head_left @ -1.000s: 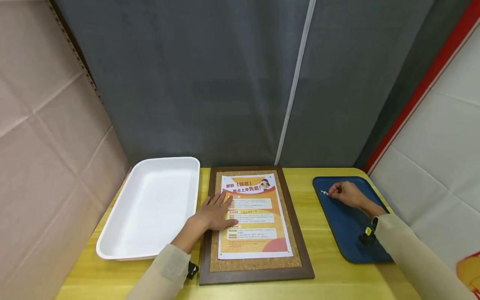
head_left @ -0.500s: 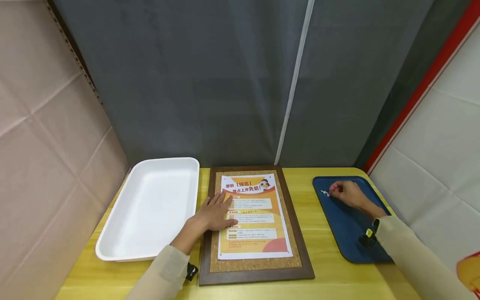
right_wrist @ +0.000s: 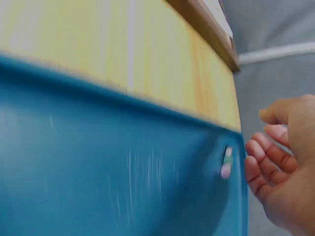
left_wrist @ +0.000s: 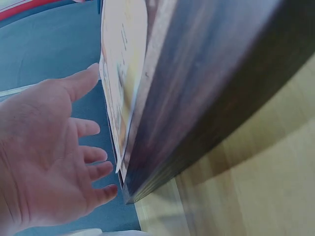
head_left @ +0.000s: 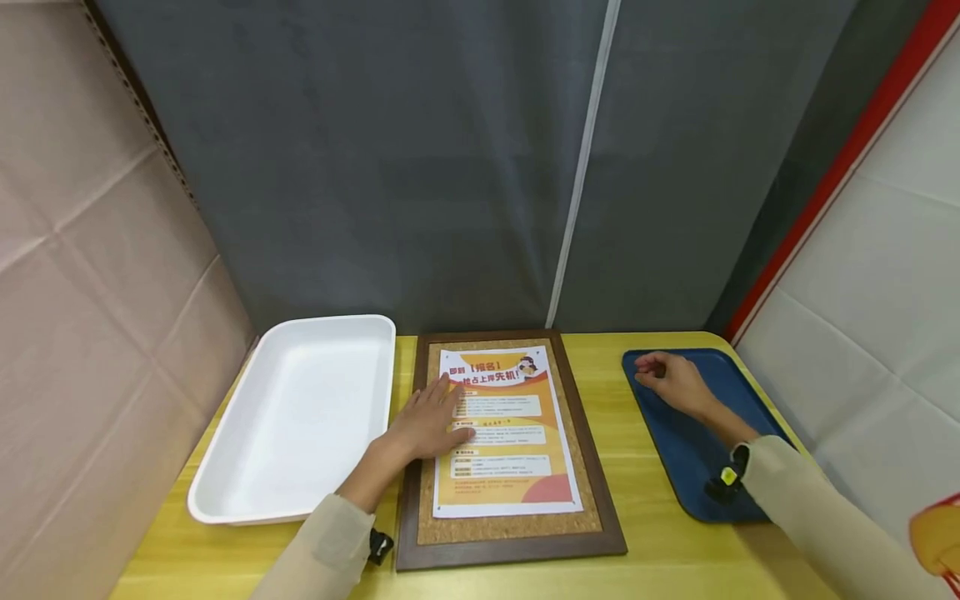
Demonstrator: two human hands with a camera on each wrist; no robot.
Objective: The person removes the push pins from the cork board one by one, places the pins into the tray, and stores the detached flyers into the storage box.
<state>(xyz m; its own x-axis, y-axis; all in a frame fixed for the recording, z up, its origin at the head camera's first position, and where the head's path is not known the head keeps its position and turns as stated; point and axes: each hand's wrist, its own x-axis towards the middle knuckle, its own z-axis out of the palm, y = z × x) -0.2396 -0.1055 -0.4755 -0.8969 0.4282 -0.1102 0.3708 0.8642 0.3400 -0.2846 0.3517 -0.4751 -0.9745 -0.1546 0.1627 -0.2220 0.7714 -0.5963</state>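
My left hand (head_left: 426, 423) rests with spread fingers on the left side of an orange-and-white printed poster (head_left: 517, 492). The poster lies on a cork board with a brown wooden frame (head_left: 510, 552); small specks show at its corners. Over the far left part of a blue tray (head_left: 701, 467) is my right hand (head_left: 672, 383), thumb and forefinger close together. I cannot tell whether a tiny thing is between those fingertips. In the right wrist view, small pink, green and white pieces (right_wrist: 227, 163), like push pins, lie in the tray near its far edge.
A deep white tray (head_left: 300, 433) stands left of the board on the yellow wood-grain table (head_left: 600, 417). A grey curtain (head_left: 412, 167) closes off the back. Pale walls rise at both sides. A red-and-yellow object (head_left: 937, 537) shows at the right edge.
My right hand has shifted slightly toward the far left of the blue tray, now covering the small pieces in the head view. The left hand keeps its place on the poster.
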